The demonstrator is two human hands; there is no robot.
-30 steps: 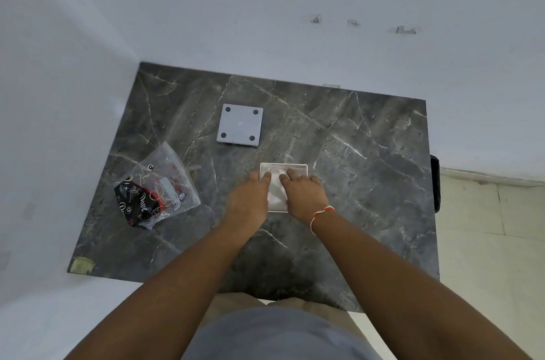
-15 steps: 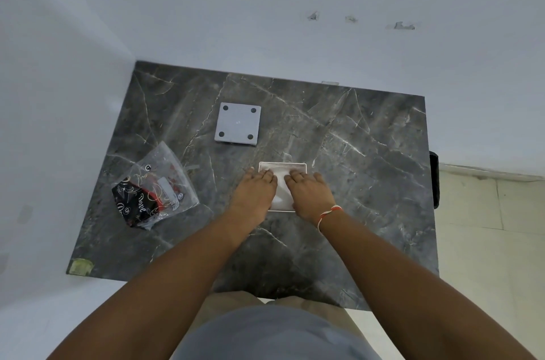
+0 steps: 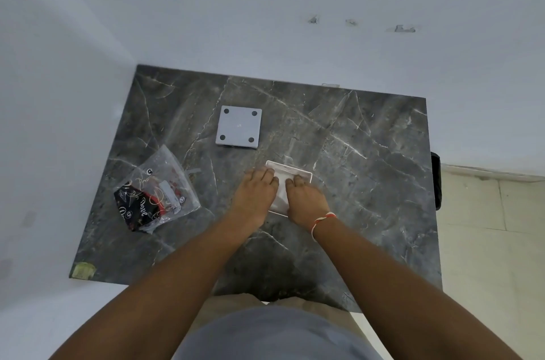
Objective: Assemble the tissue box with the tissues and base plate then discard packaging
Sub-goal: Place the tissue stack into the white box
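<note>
Tissue box (image 3: 295, 179) perhaps rotated under hands

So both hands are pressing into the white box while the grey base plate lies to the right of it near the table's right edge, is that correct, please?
Not quite: the head view shows the grey base plate lying beyond the white box and slightly left, not right. Both the left hand and right hand are indeed on the box.

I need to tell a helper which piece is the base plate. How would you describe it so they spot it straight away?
On the dark marble table, look toward the far side, beyond the two hands pressing on the white tissue box. The base plate lies flat there, alone. It is the only grey square with four dark round pads at its corners, unlike the crumpled clear packaging nearer the left edge.
</note>
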